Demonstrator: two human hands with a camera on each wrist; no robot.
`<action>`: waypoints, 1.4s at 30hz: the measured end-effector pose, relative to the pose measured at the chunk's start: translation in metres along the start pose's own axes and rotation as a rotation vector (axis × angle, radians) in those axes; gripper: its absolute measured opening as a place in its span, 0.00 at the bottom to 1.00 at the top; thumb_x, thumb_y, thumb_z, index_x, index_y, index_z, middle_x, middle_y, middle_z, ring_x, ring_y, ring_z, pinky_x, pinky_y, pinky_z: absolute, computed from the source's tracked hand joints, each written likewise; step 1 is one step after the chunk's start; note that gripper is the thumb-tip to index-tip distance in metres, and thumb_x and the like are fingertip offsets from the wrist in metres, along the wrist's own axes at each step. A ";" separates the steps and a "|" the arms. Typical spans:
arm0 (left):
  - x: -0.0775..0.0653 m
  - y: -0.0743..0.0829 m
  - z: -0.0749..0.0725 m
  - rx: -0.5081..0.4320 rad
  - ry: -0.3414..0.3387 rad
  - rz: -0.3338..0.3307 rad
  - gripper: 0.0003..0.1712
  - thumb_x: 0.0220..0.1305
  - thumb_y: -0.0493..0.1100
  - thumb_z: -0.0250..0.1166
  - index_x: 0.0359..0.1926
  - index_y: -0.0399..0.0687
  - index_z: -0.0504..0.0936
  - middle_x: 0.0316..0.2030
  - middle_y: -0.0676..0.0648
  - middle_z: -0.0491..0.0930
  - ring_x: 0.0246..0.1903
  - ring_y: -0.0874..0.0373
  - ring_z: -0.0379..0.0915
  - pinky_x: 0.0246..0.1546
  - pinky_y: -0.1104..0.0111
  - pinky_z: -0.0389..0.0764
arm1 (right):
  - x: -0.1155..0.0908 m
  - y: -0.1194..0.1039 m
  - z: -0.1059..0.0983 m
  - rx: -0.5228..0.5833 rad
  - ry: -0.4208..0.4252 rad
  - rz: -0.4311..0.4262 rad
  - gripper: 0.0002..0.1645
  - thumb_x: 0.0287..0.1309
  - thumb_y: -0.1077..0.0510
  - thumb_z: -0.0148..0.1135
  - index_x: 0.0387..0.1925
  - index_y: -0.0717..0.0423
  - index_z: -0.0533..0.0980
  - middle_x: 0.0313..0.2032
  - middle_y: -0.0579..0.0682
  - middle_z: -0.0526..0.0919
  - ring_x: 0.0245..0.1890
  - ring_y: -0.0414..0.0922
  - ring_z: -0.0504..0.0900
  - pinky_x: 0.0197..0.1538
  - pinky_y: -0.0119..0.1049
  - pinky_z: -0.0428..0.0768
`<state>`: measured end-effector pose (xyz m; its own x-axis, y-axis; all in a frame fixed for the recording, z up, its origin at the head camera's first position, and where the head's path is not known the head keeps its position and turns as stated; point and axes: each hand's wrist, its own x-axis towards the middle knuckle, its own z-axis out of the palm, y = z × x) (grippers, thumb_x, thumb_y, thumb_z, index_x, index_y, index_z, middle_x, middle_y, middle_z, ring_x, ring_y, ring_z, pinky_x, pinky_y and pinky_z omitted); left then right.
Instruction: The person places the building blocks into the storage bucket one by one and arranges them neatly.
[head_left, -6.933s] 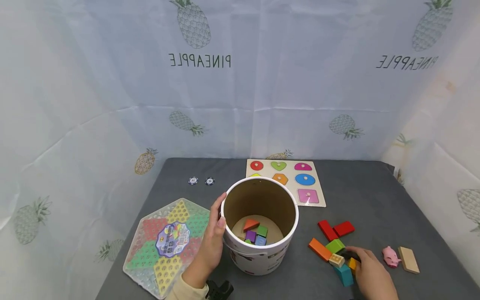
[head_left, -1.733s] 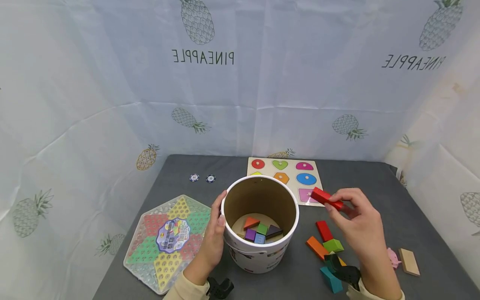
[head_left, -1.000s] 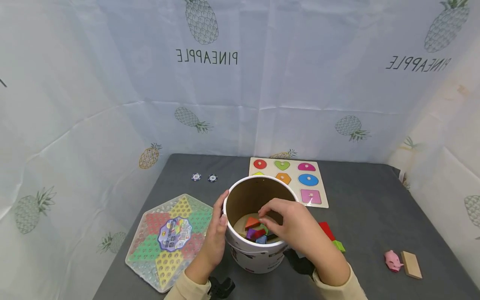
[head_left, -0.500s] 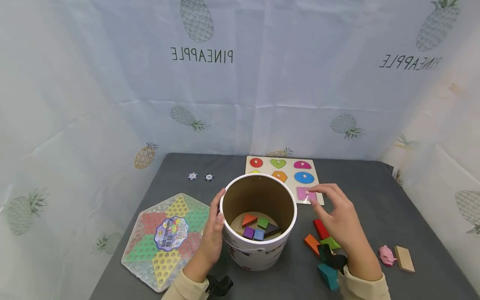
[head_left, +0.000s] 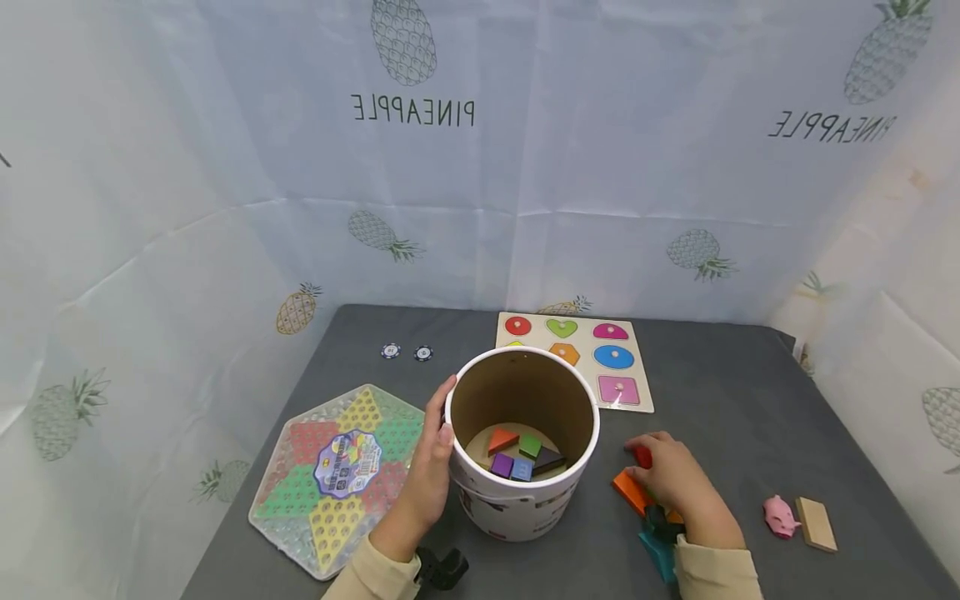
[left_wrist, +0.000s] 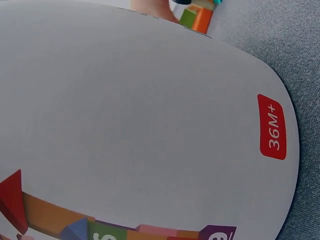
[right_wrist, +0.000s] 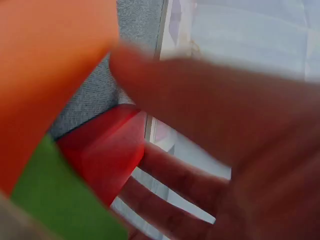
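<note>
My left hand (head_left: 427, 475) lies against the left outer wall of a white bucket (head_left: 510, 508), its visible fingers fairly straight. Inside the bucket are orange (head_left: 502, 440), green (head_left: 530, 446), purple (head_left: 502, 465), blue (head_left: 522, 469) and black (head_left: 547, 460) blocks; the near wall hides part of the floor. To the right, my right hand (head_left: 671, 475) reaches down to a red block (right_wrist: 105, 150). Its fingers touch the block's far side, while the thumb stands apart from it. Close by lie an orange block (head_left: 630, 492), a green block (right_wrist: 60, 195) and a teal block (head_left: 660, 554).
A shape puzzle board (head_left: 637, 398) lies behind the bucket. Left of it are two poker chips (head_left: 390, 351) and a hexagonal Chinese checkers board (head_left: 348, 467). A pink toy pig (head_left: 781, 517) and a plain wooden block (head_left: 816, 525) lie at the right on the dark table.
My right hand carried a red block over the bucket and let it drop in, then came back right and down to another red block. A black block has also joined those inside. The left hand stayed put.
</note>
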<state>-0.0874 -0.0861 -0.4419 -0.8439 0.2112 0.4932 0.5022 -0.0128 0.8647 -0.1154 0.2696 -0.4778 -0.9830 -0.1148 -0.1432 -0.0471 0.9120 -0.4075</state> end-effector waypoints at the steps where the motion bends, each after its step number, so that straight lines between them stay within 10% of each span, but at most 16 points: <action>1: 0.000 0.000 0.000 0.002 0.001 -0.002 0.30 0.74 0.49 0.34 0.75 0.57 0.45 0.71 0.48 0.49 0.69 0.46 0.47 0.64 0.50 0.56 | 0.000 0.001 0.001 0.008 0.016 0.012 0.21 0.50 0.59 0.71 0.48 0.57 0.80 0.50 0.65 0.73 0.44 0.61 0.73 0.47 0.59 0.74; 9: 0.000 0.000 0.000 0.018 -0.002 -0.009 0.30 0.74 0.49 0.34 0.75 0.57 0.44 0.71 0.49 0.49 0.69 0.46 0.47 0.63 0.48 0.57 | 0.000 0.005 0.003 0.068 0.090 0.062 0.16 0.44 0.66 0.73 0.38 0.57 0.79 0.38 0.57 0.71 0.32 0.50 0.72 0.35 0.45 0.77; 20: -0.001 0.000 0.001 0.021 0.014 -0.012 0.30 0.74 0.49 0.33 0.75 0.58 0.45 0.71 0.48 0.49 0.68 0.46 0.47 0.63 0.47 0.57 | -0.014 -0.016 -0.028 0.152 0.260 -0.007 0.24 0.47 0.67 0.68 0.49 0.56 0.80 0.49 0.61 0.74 0.42 0.59 0.78 0.41 0.52 0.80; 25: -0.001 0.000 0.001 0.004 0.005 0.003 0.30 0.74 0.48 0.33 0.75 0.56 0.45 0.71 0.47 0.50 0.68 0.43 0.48 0.64 0.53 0.57 | -0.033 -0.051 -0.058 0.204 0.472 -0.069 0.21 0.47 0.68 0.70 0.46 0.56 0.82 0.48 0.57 0.73 0.42 0.59 0.79 0.39 0.50 0.81; 32: 0.001 -0.003 0.002 -0.023 -0.004 0.002 0.30 0.75 0.50 0.33 0.75 0.56 0.45 0.71 0.47 0.50 0.67 0.39 0.47 0.64 0.62 0.58 | -0.061 -0.120 -0.090 0.437 0.783 -0.352 0.23 0.35 0.78 0.73 0.36 0.58 0.83 0.46 0.50 0.74 0.47 0.40 0.72 0.50 0.20 0.70; 37: 0.001 -0.002 0.002 -0.015 0.003 -0.010 0.30 0.75 0.50 0.33 0.75 0.57 0.45 0.71 0.47 0.50 0.67 0.39 0.47 0.64 0.60 0.58 | -0.063 -0.163 -0.093 0.578 0.713 -0.640 0.24 0.32 0.79 0.74 0.33 0.56 0.83 0.44 0.52 0.77 0.47 0.45 0.74 0.49 0.24 0.74; 42: 0.000 0.001 0.003 0.007 0.014 -0.035 0.30 0.74 0.50 0.33 0.74 0.58 0.45 0.71 0.48 0.49 0.68 0.44 0.47 0.63 0.53 0.58 | -0.044 -0.172 -0.072 0.578 0.504 -0.688 0.19 0.41 0.67 0.76 0.34 0.43 0.83 0.46 0.43 0.78 0.48 0.43 0.74 0.47 0.29 0.76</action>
<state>-0.0868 -0.0835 -0.4410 -0.8634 0.1976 0.4642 0.4738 0.0016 0.8806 -0.0771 0.1463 -0.3368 -0.7419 -0.2411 0.6257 -0.6665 0.3672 -0.6488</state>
